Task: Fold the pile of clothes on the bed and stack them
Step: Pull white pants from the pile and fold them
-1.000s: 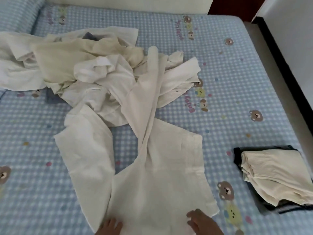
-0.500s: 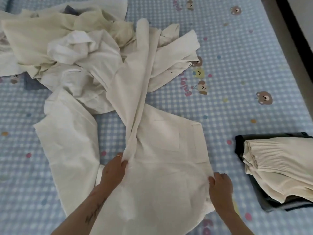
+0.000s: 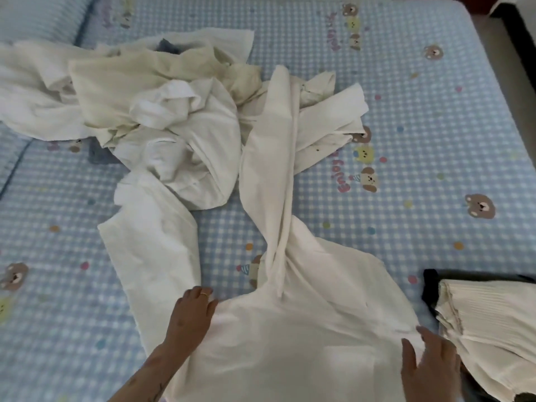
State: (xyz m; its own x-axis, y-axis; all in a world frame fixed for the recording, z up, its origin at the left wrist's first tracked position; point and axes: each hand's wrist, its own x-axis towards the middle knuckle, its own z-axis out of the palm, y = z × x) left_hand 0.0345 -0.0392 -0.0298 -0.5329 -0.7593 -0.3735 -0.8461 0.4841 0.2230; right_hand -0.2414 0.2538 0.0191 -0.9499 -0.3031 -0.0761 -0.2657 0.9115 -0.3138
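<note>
A pair of cream trousers [image 3: 304, 329] lies spread on the bed in front of me, its two legs running up into the pile, the right one twisted. My left hand [image 3: 193, 311] rests flat on the trousers' left edge near the crotch, fingers apart. My right hand [image 3: 429, 364] presses flat on the trousers' right edge. A loose pile of white and cream clothes [image 3: 150, 111] sits at the upper left. A folded stack [image 3: 487, 329] with a ribbed cream garment on top lies at the right.
The bed [image 3: 420, 126] has a blue checked sheet with bear prints. A pillow [image 3: 34, 15] is at the top left. The bed's right edge and a dark floor strip [image 3: 519, 53] run down the right side.
Both hands have let go of the pinched cloth and now lie flat on the trousers, spread further apart. The view has tilted up a little.
</note>
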